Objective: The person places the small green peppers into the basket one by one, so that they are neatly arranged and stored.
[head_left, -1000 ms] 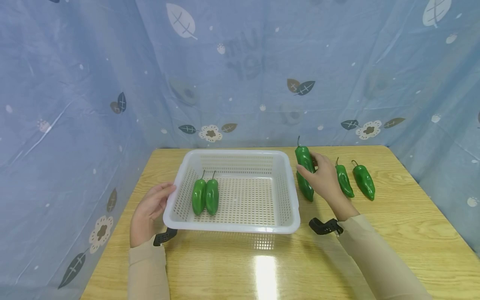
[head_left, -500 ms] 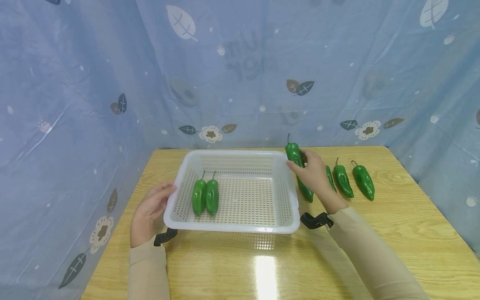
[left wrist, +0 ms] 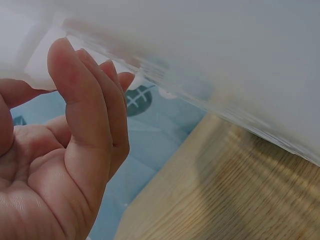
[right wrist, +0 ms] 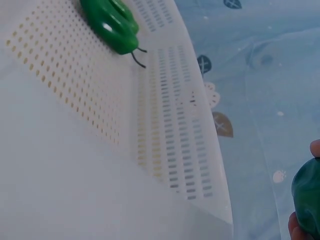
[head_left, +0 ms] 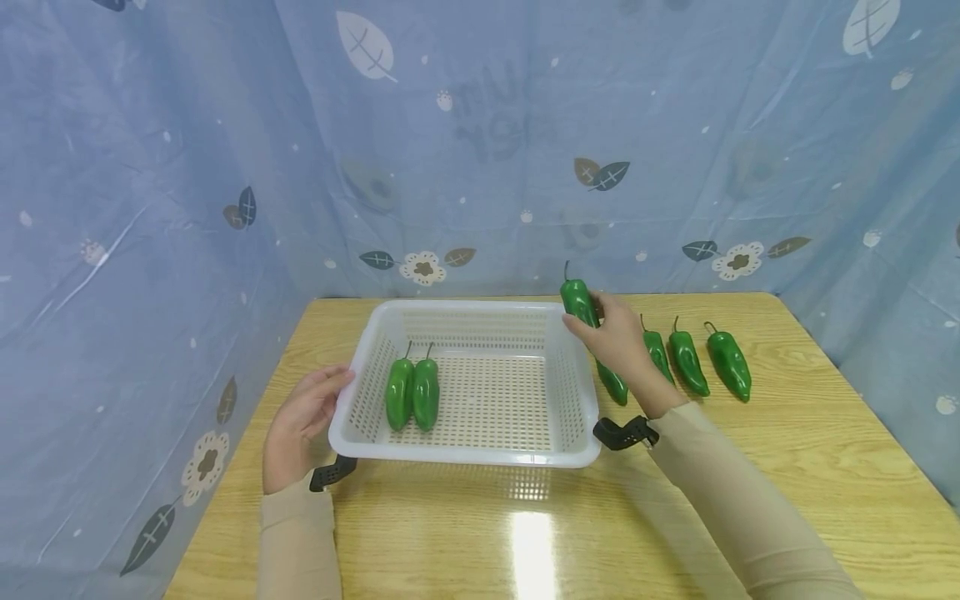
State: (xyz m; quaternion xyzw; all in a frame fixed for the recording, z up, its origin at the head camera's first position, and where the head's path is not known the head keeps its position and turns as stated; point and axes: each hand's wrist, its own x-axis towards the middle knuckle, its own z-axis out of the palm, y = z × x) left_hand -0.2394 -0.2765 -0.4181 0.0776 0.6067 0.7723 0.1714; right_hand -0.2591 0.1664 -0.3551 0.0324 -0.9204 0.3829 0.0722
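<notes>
In the head view my right hand (head_left: 617, 333) grips a green pepper (head_left: 578, 300) stem up, over the basket's right rim. The right wrist view shows only an end of that pepper (right wrist: 307, 197) and bits of fingers at its right edge. A white plastic basket (head_left: 465, 456) with slotted walls stands on the table. Inside it, to the left, two green peppers (head_left: 399, 398) lie side by side. My left hand (head_left: 300, 425) holds the basket's left rim; close up in the left wrist view, the fingers (left wrist: 82, 107) and thumb meet the rim.
Several more green peppers lie in a row right of the basket, among them one partly behind the right hand (head_left: 613, 385) and one at the far right (head_left: 728, 365). A wooden table (head_left: 435, 533) lies beneath. A blue patterned curtain (head_left: 480, 150) hangs behind.
My right hand has carried the pepper leftward and slightly up, from above the row to the basket's right rim. The left hand and basket have stayed put.
</notes>
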